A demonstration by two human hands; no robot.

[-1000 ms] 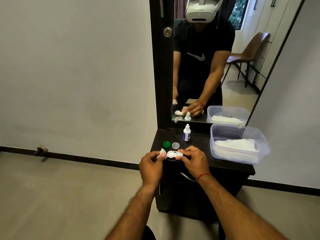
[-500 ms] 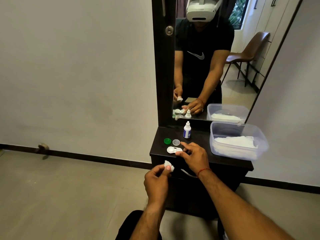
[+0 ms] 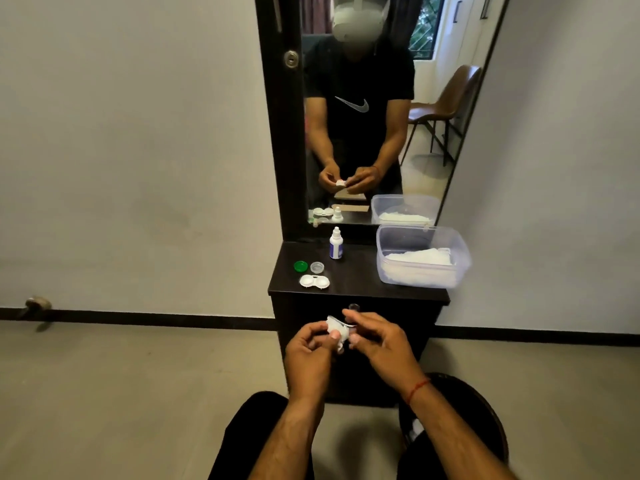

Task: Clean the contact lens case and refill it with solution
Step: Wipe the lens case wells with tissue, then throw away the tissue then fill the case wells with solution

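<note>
The white contact lens case (image 3: pixel 314 281) lies open, without caps, near the front left edge of the dark dresser top (image 3: pixel 356 282). Its green cap (image 3: pixel 300 266) and clear cap (image 3: pixel 317 267) lie just behind it. The small white solution bottle (image 3: pixel 336 243) stands upright further back, by the mirror. In front of the dresser, below its top, my left hand (image 3: pixel 308 351) and my right hand (image 3: pixel 377 344) both pinch a small crumpled white tissue (image 3: pixel 336 330) between their fingertips.
A clear plastic tub (image 3: pixel 422 237) with white tissues stands on the right side of the dresser top. A tall mirror (image 3: pixel 374 109) rises behind it. A metal drawer handle (image 3: pixel 353 308) sits just above my hands. My knees are below, over grey floor.
My right hand has let go of the lens case, which now rests on the dresser, and has come down to join my left hand on the tissue. The view has pulled back and down.
</note>
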